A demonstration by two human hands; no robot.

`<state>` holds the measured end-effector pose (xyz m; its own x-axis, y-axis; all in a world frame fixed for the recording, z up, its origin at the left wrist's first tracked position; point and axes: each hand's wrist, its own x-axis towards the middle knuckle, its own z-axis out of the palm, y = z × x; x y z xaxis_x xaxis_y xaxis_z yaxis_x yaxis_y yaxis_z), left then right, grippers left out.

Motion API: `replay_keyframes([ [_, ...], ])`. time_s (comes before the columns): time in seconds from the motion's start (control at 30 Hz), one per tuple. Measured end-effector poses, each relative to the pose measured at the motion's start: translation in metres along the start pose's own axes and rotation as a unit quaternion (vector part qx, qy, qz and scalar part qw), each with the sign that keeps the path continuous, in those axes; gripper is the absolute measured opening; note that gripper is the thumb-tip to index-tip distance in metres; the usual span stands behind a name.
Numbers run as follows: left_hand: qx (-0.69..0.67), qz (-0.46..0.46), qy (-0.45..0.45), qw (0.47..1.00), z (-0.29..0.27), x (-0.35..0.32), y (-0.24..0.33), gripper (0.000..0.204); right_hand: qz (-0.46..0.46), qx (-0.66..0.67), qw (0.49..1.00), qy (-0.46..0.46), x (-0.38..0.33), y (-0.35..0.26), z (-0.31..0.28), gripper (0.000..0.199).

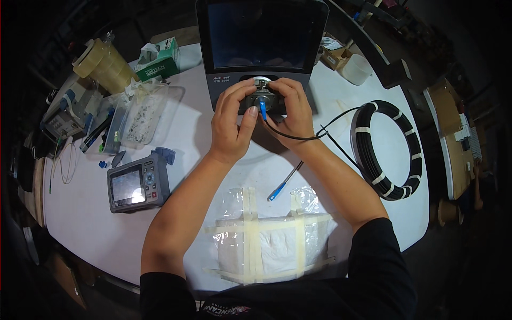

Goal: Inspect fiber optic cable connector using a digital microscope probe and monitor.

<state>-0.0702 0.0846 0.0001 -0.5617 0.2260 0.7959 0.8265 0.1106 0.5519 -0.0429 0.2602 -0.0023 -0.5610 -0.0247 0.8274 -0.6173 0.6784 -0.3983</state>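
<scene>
At the middle of the far edge of the worktop (200, 240), a dark screen unit (258, 37) is placed. The round metal fixture (271, 100) at its front is flanked by the left hand (226, 120) and the right hand (296, 109), with the fingers of both laid on it. Whether either grip is clamped or merely rested there cannot be told. A blue connector (263, 109) is seen upright at the fixture's front, just beside the left thumb. From it a black cable (290, 137) is led across the right wrist toward a coil (365, 149), which is set near the right edge and bound with pale ties. Another blue connector (276, 192) is left lying between the forearms. Toward the near edge, a white pad (278, 248) is held down with tape strips. Near the left edge, a grey handheld tester (140, 184) is laid screen up.
</scene>
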Motion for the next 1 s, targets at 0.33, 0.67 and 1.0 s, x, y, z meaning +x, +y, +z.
replay_keyframes([
  [0.33, 0.024, 0.025, -0.016, 0.999, -0.003, -0.001, -0.001, 0.046, 0.002, -0.004, 1.000, -0.021, -0.001, -0.005, -0.001, 0.072],
  [0.67, 0.044, 0.038, -0.022, 0.998, -0.001, 0.001, 0.000, 0.055, -0.054, -0.024, 0.998, -0.022, 0.005, -0.012, -0.004, 0.077],
  [1.0, 0.044, 0.038, -0.025, 0.998, -0.004, 0.000, 0.002, 0.057, -0.055, -0.012, 0.998, -0.018, 0.002, -0.009, -0.001, 0.075],
])
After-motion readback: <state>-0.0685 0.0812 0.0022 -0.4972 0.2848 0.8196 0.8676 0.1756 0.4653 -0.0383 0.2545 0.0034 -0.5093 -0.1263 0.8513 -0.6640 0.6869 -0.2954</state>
